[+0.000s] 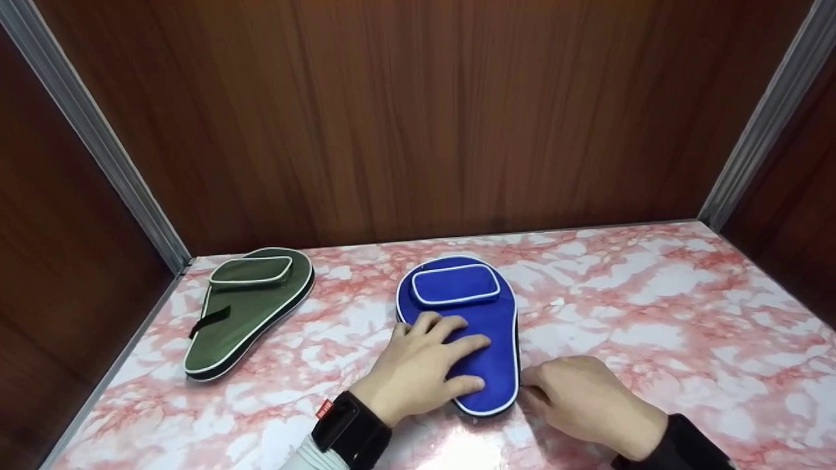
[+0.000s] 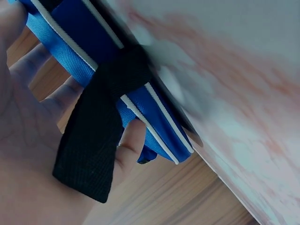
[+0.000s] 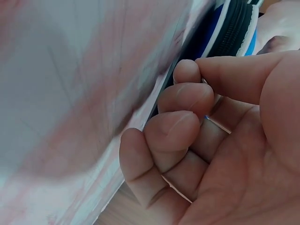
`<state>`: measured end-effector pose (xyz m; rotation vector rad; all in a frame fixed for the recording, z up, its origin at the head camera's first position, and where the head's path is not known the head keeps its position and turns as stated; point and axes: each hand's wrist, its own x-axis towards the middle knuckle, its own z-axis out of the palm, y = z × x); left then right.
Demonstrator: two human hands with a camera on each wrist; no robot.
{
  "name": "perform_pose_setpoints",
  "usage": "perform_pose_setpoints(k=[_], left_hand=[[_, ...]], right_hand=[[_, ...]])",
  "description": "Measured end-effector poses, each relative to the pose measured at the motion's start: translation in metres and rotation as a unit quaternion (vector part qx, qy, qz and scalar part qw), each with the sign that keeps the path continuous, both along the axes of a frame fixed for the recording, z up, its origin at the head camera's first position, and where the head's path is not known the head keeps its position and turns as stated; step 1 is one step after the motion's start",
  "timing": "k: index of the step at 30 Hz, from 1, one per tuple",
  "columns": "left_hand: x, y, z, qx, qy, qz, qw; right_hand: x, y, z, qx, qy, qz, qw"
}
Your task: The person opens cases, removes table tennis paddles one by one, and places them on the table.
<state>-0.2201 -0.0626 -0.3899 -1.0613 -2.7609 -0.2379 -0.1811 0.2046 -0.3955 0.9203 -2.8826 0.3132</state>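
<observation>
A blue table tennis paddle case (image 1: pixel 473 352) with white piping and a raised pocket (image 1: pixel 455 284) lies flat on the table. My left hand (image 1: pixel 424 369) rests on its lower left part, fingers spread over the fabric. Beside that palm, a black strap (image 2: pixel 89 140) hangs from the case's edge in the left wrist view. At the lower right edge, my right hand (image 1: pixel 575 398) pinches the zipper pull between thumb and forefinger, the other fingers curled in. The fingertips hide most of the pull; the black zipper (image 3: pixel 229 28) runs along the case's side just beyond them.
To the left lies a green paddle case (image 1: pixel 251 313) with a pocket and a short black strap (image 1: pixel 210 320). The pink-and-white marbled table (image 1: pixel 607 294) is bounded by brown wood-grain panels (image 1: pixel 418 117) with grey metal corner posts (image 1: pixel 761 124).
</observation>
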Motion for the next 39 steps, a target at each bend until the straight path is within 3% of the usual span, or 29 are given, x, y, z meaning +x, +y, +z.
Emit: perform_pose_setpoints(k=[7,13,17,22,26,29,32,35,39], left_hand=[[0.0,-0.001,0.001,0.009,-0.007,0.008,0.9999],[-0.001,-0.002,-0.002,0.02,-0.008,-0.003,0.9998],[0.001,0.0,-0.004,0.023,0.013,-0.004,0.9997],[0.002,0.007,-0.006,0.008,0.049,0.019,0.9986],[-0.001,0.004,-0.005,-0.002,0.072,0.007,0.9974],[-0.004,-0.002,-0.004,0.002,0.064,-0.015,0.9979],[-0.005,-0.006,-0.002,0.003,0.031,-0.023,0.9993],[-0.002,-0.006,0.0,-0.013,0.012,-0.007,0.9998],[0.003,0.0,0.005,-0.053,0.033,0.023,0.9978]], right_hand=[[0.005,-0.003,-0.001,-0.002,0.008,0.006,1.0],[0.008,-0.005,-0.002,0.003,0.022,0.012,1.0],[0.008,-0.005,-0.003,0.004,0.024,0.013,1.0],[0.005,0.0,-0.003,-0.001,0.048,-0.011,0.999],[0.003,0.004,-0.003,-0.004,0.039,-0.026,0.999],[0.003,0.006,-0.002,-0.004,0.024,-0.027,0.999],[0.003,0.008,-0.001,-0.001,0.016,-0.033,0.999],[0.001,0.01,0.0,0.0,0.016,-0.05,0.999],[-0.003,0.012,0.0,-0.007,0.011,-0.076,0.997]])
